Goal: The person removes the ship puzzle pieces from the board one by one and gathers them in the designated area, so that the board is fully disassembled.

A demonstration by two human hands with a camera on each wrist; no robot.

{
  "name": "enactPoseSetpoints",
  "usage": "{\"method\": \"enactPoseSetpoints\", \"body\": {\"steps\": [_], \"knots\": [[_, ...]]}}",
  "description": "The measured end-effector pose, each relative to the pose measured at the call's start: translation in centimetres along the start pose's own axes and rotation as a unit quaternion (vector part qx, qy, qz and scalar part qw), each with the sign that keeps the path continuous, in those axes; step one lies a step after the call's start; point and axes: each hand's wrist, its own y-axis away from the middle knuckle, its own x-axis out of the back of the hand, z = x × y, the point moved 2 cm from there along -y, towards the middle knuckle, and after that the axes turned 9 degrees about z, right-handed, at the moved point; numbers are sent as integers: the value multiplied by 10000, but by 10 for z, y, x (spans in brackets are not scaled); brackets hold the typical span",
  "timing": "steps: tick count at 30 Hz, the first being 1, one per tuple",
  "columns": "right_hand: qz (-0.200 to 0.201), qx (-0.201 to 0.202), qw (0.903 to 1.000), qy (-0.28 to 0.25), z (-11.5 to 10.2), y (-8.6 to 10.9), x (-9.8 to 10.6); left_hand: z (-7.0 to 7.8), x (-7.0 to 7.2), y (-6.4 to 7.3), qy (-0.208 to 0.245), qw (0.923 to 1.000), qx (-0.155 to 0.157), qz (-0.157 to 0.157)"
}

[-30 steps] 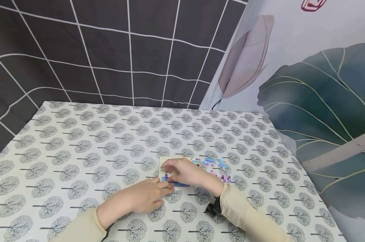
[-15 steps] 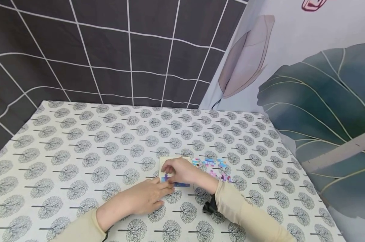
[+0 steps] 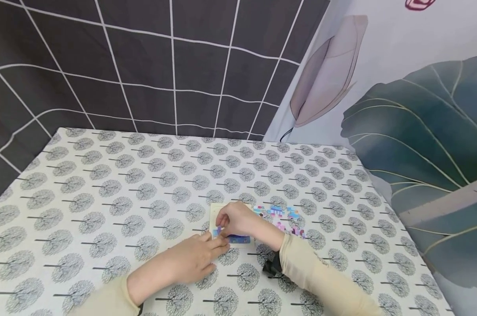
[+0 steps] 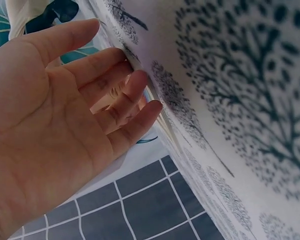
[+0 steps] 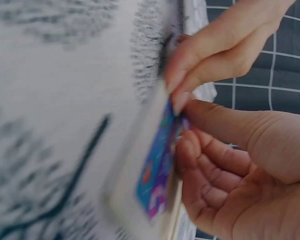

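Ok so 1 puzzle board (image 3: 215,212), lower ctr of the head cam frame, on 1 tree-print bench (image 3: 104,188). L hand (image 3: 192,259) is relaxed, fingers straight-ish, tips at the board's lower left corner. R hand (image 3: 238,219) pinches 1 purple piece (image 5: 184,123) btwn thumb + finger at the board. Several loose pieces (image 3: 276,211) sit just right of it, too small for an exact ct tbh.

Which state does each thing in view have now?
Puzzle board: flat, partly filled, far part bare
Loose puzzle pieces: scattered beside the board
Purple puzzle piece: pinched, at the board
Right hand: fingers curled, holds that piece
Left hand: relaxed, fingertips at the board's near-left corner
Tree-print tablecloth: spread flat
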Motion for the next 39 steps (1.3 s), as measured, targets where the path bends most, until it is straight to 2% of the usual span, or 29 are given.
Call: {"method": "enactPoseSetpoints", "body": {"steps": [15,21,28,32,39], "knots": [[104,274,9993,-227,4,6,0,-2,1,2,-52,10000,-46,31],[450,640,9961,-399,9,12,-4,-1,-3,5,-296,9995,-17,55],[783,1160,9869,-803,16,22,-11,1,-6,10,-483,9987,22,178],[822,1438,9826,-841,18,26,-11,2,-7,10,-548,9984,-14,155],[743,1600,9812,-780,17,26,-9,1,-6,9,-571,9980,-169,220]]}}
